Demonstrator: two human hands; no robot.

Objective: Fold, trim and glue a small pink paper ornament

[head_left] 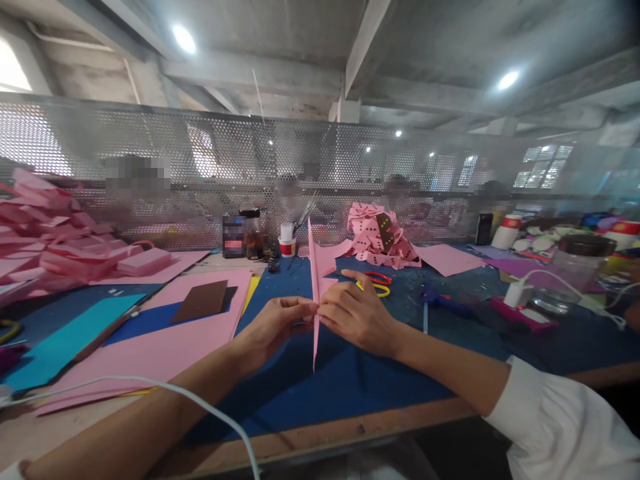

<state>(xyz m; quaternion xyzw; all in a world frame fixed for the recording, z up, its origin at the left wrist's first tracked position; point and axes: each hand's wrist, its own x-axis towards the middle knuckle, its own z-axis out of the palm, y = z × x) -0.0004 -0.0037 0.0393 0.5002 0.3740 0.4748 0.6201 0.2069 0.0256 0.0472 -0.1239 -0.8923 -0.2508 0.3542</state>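
The pink paper [315, 273] is right between the two hands. It stands up tall and thin, with its edge turned toward us. The left hand [273, 330] is on one side of it, pinching it with the thumb and a finger, a bit below the middle. The right hand [363, 317] is on the other side, its fingers bent and their tips closed on the paper at about the same spot; one finger sticks up. Some of the paper pokes out above the hands and some hangs below them, over the blue mat [300, 403]. Just past the right hand are scissors with red and yellow handles [381, 291]. Behind them sits a heap of pink pieces with dots [363, 227]. Near the left arm lie big pink sheets [150, 360], and a brown piece [203, 301] rests on top.
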